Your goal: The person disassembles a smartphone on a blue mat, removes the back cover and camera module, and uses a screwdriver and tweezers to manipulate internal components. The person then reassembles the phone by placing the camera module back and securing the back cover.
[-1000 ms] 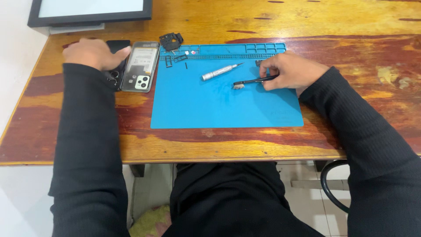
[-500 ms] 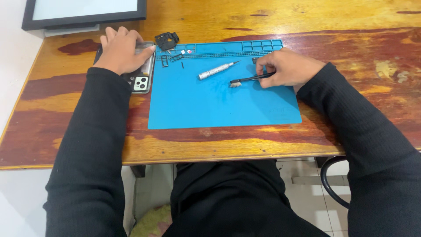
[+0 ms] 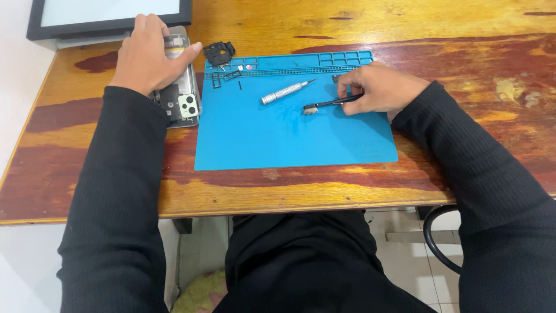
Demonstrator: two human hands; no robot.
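Two arms outstretched: left hand (image 3: 152, 55) palm-down, grasping opened phone (image 3: 180, 98); right hand (image 3: 379, 87) pinching black brush (image 3: 327, 104) on blue mat (image 3: 289, 139).

mat's (image 3: 289, 139) near half open — screwdriver (image 3: 285, 92), small parts (image 3: 223, 72) crowd its top

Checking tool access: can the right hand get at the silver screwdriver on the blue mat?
Probably yes: the silver screwdriver lies uncovered beside the right hand, though that hand already holds a black brush.

Left hand (image 3: 152, 55) grips the opened phone (image 3: 180, 98) far left; right hand (image 3: 379, 88) holds a black brush (image 3: 327, 104) on the blue mat (image 3: 289, 142)
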